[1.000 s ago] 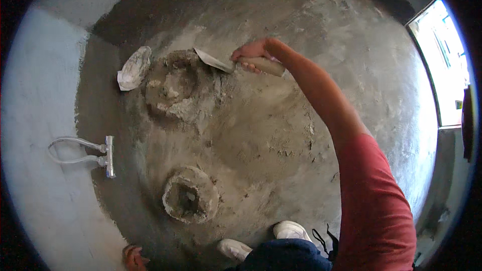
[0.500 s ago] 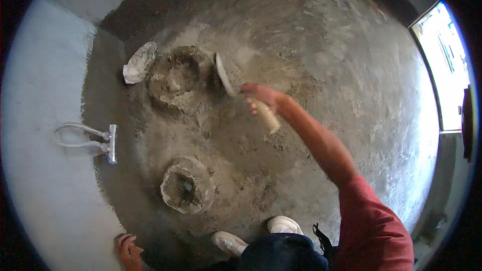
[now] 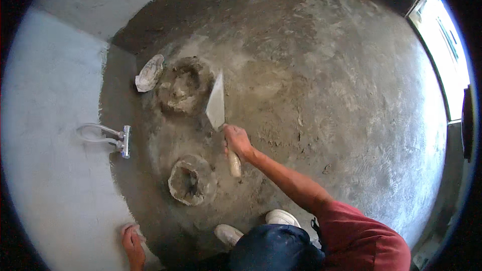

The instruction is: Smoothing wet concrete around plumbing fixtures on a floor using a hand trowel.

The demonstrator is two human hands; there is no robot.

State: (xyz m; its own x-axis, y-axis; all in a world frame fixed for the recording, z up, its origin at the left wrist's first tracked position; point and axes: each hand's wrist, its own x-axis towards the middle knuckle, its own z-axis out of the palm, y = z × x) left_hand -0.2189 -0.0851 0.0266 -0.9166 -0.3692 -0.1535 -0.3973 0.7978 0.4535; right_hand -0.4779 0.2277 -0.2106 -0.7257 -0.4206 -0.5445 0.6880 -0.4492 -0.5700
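Note:
My right hand is closed round the wooden handle of a pointed trowel. The blade points away from me, beside the rough mortar ring around a floor hole; whether it touches the floor I cannot tell. Nearer to me, a second floor hole has its own ragged mortar collar. At the lower left, my left hand is against the wall with its fingers partly bent and apart, and I see no tool in it.
Crumpled whitish packaging lies by the far ring. A chrome valve with a looped pale hose is at the left wall. My white shoes stand on the grey mortar floor. A bright opening is at the right.
My right hand has drawn the trowel nearer to me and slightly left, and its blade now shows its flat face. My left hand stays by the wall, and the view has shifted a little.

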